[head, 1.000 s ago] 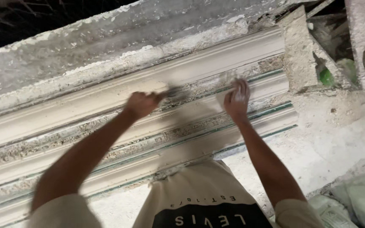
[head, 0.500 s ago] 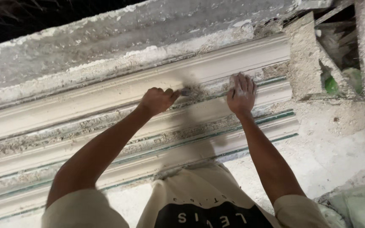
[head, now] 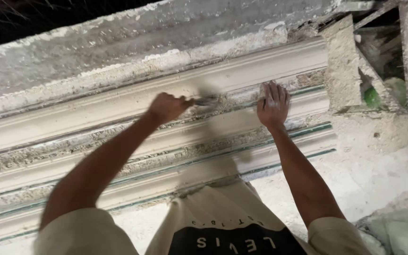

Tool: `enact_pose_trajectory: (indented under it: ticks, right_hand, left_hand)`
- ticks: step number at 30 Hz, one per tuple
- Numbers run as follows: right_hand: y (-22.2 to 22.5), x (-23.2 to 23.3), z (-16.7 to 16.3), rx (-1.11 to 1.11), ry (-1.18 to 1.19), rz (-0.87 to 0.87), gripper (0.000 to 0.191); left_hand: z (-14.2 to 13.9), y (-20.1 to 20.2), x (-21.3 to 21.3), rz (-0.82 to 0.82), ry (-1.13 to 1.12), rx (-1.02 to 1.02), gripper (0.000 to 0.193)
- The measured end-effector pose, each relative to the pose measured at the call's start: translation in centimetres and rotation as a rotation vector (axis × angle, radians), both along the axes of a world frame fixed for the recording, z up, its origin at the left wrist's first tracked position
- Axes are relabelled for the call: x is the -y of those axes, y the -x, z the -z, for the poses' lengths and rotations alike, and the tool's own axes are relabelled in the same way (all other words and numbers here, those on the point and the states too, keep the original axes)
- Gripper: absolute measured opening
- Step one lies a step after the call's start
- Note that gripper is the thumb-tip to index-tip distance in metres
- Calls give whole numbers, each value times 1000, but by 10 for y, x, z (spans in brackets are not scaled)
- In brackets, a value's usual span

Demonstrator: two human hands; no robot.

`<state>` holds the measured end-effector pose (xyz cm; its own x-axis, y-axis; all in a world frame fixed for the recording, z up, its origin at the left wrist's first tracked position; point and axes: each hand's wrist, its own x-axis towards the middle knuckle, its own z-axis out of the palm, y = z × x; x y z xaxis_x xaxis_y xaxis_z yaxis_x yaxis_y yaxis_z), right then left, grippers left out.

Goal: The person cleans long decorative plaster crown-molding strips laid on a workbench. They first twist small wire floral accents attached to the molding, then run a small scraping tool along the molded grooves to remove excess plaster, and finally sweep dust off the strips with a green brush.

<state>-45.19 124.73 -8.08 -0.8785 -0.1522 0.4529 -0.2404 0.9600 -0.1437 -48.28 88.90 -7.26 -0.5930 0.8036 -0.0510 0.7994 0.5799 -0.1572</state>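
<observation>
Counting, we saw two hands and one blurred small tool (head: pixel 206 100) on the long stepped white plaster moulding (head: pixel 95 118). Our left hand (head: pixel 166 107) was fisted around the tool, its tip pointing toward three o'clock. Our right hand (head: pixel 273 104) lay open, fingers spread, flat on the moulding.

L hand (head: pixel 166 107) fisted, R hand (head: pixel 273 105) flat, arms outstretched.

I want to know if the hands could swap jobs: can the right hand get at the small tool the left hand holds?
Probably yes. The right hand lies flat on the moulding, beside the blurred tool in the left hand, with only bare moulding between them.
</observation>
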Motion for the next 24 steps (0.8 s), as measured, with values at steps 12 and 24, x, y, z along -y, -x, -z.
enact_pose_trajectory:
  ticks: [12, 24]
  right_hand:
    - [1, 9, -1, 87, -15, 102, 43]
    - [-1, -76, 8, 155, 99, 47, 48]
  left_hand:
    - [-17, -36, 40, -27, -177, -64, 42]
    - [-14, -30, 66, -473, -266, 648, 46]
